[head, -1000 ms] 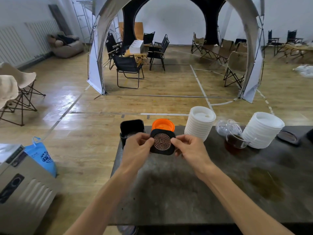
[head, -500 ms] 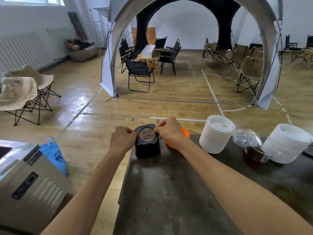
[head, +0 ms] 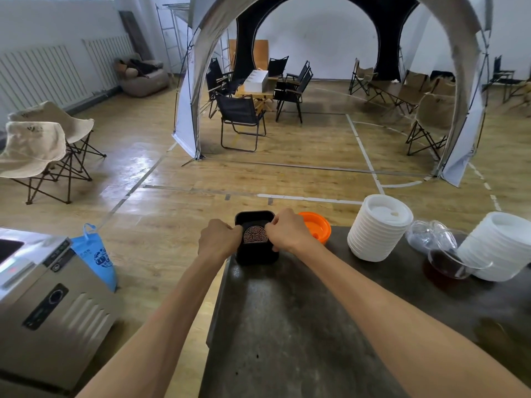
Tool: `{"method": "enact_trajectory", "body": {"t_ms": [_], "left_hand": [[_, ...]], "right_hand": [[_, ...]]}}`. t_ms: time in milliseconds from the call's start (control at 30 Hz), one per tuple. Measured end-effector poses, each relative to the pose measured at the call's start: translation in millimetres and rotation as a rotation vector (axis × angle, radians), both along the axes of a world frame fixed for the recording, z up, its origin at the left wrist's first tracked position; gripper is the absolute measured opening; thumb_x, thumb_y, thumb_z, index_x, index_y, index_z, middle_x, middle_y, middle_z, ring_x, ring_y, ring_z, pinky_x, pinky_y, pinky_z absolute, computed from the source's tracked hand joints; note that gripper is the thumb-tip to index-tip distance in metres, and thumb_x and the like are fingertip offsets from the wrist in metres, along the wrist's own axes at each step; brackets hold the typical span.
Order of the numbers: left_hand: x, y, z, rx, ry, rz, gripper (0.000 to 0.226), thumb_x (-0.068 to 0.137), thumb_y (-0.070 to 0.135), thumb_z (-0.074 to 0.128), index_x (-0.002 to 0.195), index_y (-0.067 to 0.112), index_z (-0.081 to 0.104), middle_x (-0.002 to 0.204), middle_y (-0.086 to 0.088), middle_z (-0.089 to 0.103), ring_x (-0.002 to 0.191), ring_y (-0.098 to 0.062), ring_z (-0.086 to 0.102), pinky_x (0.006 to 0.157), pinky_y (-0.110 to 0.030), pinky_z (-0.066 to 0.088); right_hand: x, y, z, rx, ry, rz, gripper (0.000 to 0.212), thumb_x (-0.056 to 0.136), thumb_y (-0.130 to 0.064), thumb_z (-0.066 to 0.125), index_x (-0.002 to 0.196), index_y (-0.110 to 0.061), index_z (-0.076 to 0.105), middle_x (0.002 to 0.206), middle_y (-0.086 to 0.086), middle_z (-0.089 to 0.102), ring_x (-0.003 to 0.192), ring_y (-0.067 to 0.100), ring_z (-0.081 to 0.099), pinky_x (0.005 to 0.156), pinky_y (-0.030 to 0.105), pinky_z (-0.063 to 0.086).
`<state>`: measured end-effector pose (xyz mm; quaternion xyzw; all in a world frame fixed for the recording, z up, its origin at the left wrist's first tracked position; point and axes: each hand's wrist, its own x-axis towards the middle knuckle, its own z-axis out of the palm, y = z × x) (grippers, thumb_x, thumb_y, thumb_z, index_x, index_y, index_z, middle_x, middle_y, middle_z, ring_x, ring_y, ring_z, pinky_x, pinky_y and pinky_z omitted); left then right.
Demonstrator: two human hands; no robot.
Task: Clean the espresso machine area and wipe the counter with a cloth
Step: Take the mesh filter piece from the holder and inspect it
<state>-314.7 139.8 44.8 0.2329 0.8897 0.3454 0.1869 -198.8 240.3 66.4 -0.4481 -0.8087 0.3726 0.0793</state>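
Item: black box (head: 256,248), far left corner of surface (head: 287,326) | patterned lid (head: 255,234) on its near half | left hand (head: 219,239) grasps left lid edge, right hand (head: 287,231) right edge | box lies directly between both hands, equally near.

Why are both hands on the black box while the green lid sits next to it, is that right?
Nearly. The head view shows the left hand and right hand on the black box, but the lid beside it is orange, not green.
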Motion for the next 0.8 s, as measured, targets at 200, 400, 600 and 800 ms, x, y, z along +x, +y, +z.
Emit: {"method": "enact_trajectory", "body": {"t_ms": [200, 400, 600, 800], "left_hand": [[4, -5, -3, 0.059, -0.023, -0.007, 0.042, 0.087, 0.039, 0.056, 0.058, 0.008, 0.057, 0.057, -0.008, 0.056, 0.06, -0.029, 0.053, 0.053, -0.032, 0.035], [21, -13, -12, 0.191, -0.075, -0.048, 0.04, 0.1, 0.032, 0.043, 0.073, 0.01, 0.062, 0.071, -0.005, 0.061, 0.067, -0.019, 0.053, 0.056, -0.031, 0.035], [20, -9, -11, 0.231, -0.107, -0.039, 0.036, 0.099, 0.022, 0.041, 0.067, 0.016, 0.056, 0.07, -0.003, 0.056, 0.066, -0.017, 0.051, 0.053, -0.03, 0.035], [35, -12, -11, 0.236, -0.083, 0.014, 0.032, 0.101, 0.028, 0.038, 0.103, 0.009, 0.063, 0.105, -0.014, 0.066, 0.097, -0.032, 0.058, 0.074, -0.034, 0.04]], "right_hand": [[5, -2, 1, -0.063, 0.066, -0.03, 0.024, 0.094, -0.013, 0.049, 0.097, 0.004, 0.065, 0.074, 0.02, 0.073, 0.055, 0.024, 0.073, 0.051, 0.031, 0.061], [8, -8, -3, -0.117, 0.115, -0.075, 0.017, 0.091, -0.007, 0.049, 0.091, -0.003, 0.065, 0.09, 0.021, 0.074, 0.07, 0.031, 0.075, 0.068, 0.042, 0.063], [11, -14, -8, -0.123, 0.167, -0.109, 0.02, 0.082, 0.003, 0.06, 0.097, -0.002, 0.072, 0.094, 0.019, 0.074, 0.082, 0.031, 0.074, 0.078, 0.044, 0.061], [16, -20, -7, -0.139, 0.214, -0.138, 0.02, 0.09, -0.005, 0.055, 0.105, -0.002, 0.068, 0.082, 0.016, 0.073, 0.064, 0.023, 0.074, 0.065, 0.034, 0.063]]}}
